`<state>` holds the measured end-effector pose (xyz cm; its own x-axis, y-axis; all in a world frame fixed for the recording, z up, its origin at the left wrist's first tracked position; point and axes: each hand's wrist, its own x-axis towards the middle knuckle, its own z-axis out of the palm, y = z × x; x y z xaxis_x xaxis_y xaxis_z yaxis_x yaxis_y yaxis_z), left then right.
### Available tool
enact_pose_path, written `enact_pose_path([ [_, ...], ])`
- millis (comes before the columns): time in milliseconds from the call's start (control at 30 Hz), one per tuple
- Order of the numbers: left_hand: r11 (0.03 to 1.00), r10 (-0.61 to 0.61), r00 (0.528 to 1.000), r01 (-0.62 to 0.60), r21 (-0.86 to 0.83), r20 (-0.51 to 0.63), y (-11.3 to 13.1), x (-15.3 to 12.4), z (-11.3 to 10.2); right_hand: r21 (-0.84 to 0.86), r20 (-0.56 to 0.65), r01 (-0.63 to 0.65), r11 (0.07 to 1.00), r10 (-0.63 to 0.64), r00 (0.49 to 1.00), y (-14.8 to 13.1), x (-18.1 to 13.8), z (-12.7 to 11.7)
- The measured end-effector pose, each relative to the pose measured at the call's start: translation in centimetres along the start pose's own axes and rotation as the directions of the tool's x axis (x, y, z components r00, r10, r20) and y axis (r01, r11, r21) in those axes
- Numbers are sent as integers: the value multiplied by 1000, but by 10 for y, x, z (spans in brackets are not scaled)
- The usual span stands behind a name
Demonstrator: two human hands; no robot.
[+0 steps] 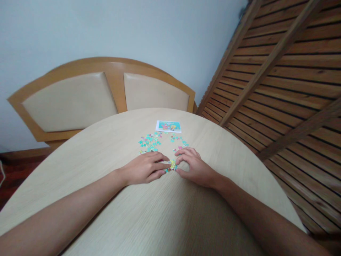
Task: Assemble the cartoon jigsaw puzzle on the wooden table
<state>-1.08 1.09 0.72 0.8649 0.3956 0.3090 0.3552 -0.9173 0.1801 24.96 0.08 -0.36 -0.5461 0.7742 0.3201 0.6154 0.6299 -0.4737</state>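
Note:
On a round pale wooden table [160,213], my left hand [145,168] and my right hand [193,168] meet over a small cluster of joined puzzle pieces [172,165], yellow and teal. Both hands have their fingers pressed together on that cluster from either side. Just beyond the hands lie several loose teal puzzle pieces [149,142], with a smaller scatter of loose pieces [179,142] to the right. Farther back a small picture card [168,126] lies flat, showing a teal cartoon scene.
A wooden headboard with two padded beige panels [80,101] leans against the light blue wall behind the table. A slatted wooden frame [279,78] stands close along the right. A dark red floor [16,174] shows at the left.

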Motion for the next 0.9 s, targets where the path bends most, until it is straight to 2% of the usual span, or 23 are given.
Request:
enact_pose_path([
  [267, 1000, 3, 1000, -3, -1, -3, 0, 0, 0, -33, 14, 9, 999, -8, 1000, -3, 0, -2],
  [500, 1000, -4, 1000, 4, -2, 11, 1, 1, 0, -106, 57, 79, 991, -73, 996, -4, 0, -7],
  [633, 1000, -7, 1000, 7, 5, 27, 1, 2, -2, -113, 86, 129, 985, -120, 989, -2, 1, -18],
  [733, 1000, -15, 999, 15, 11, 50, 5, 3, -4, -91, 86, 106, 990, -98, 991, 1, 0, -31],
  [900, 998, -52, 996, 50, 27, 68, 13, 6, -8, -41, 227, 89, 995, -77, 971, 3, -4, -42],
])
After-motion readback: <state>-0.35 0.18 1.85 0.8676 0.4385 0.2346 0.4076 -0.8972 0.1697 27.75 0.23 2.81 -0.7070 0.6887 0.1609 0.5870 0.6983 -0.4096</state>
